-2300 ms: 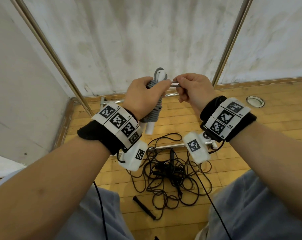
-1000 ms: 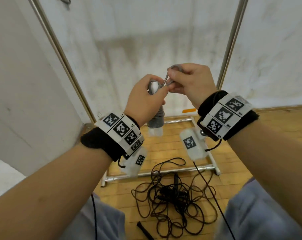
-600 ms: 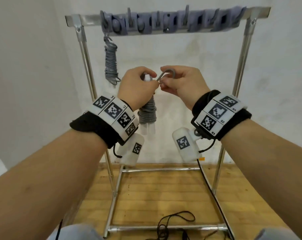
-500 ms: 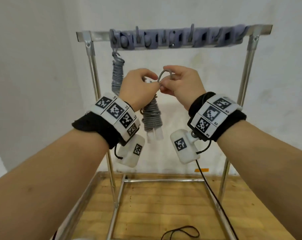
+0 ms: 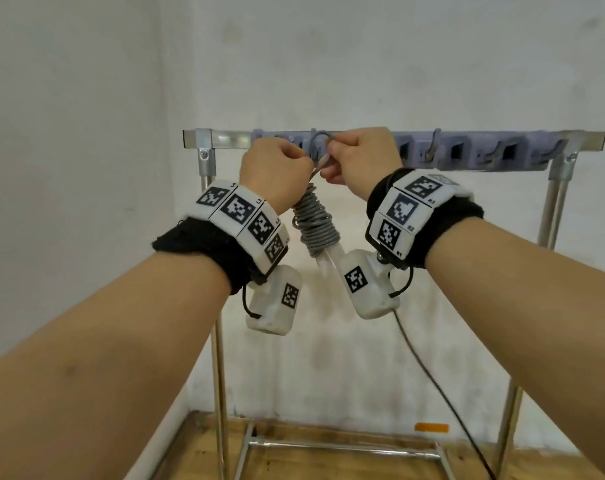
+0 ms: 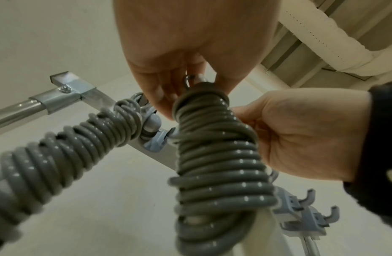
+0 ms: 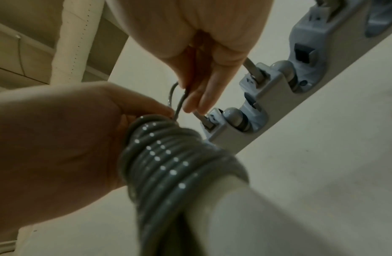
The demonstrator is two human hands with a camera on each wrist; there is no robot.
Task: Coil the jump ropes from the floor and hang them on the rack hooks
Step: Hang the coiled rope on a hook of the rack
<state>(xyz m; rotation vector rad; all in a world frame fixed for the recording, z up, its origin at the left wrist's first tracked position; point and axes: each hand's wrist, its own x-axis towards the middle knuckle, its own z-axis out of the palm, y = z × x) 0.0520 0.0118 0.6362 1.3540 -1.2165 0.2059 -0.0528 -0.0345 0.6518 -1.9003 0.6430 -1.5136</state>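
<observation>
A grey jump rope [image 5: 315,226] is wound into a tight coil around its white handles [image 5: 329,263]. My left hand [image 5: 303,164] grips the top of the coil [image 6: 217,155]. My right hand [image 5: 329,155] pinches a small loop [image 7: 176,97] of the same rope that sticks out above the coil. Both hands are up at the blue-grey hook strip [image 5: 467,154] on the rack's top bar. The loop [image 5: 320,136] sits level with a hook [image 7: 204,119], close beside it. A second coiled grey rope [image 6: 70,152] hangs from a hook further left, hidden behind my left hand in the head view.
The metal rack [image 5: 205,157] stands against a white wall, with uprights at both sides and a base frame [image 5: 329,446] on the wooden floor. Several free hooks [image 6: 309,199] run along the strip to the right. A black cable [image 5: 432,375] hangs from my right wrist.
My view rose from the floor to the rack. Both hands lifted the coiled rope from chest height up to the hook strip, the loop still pinched in the right hand.
</observation>
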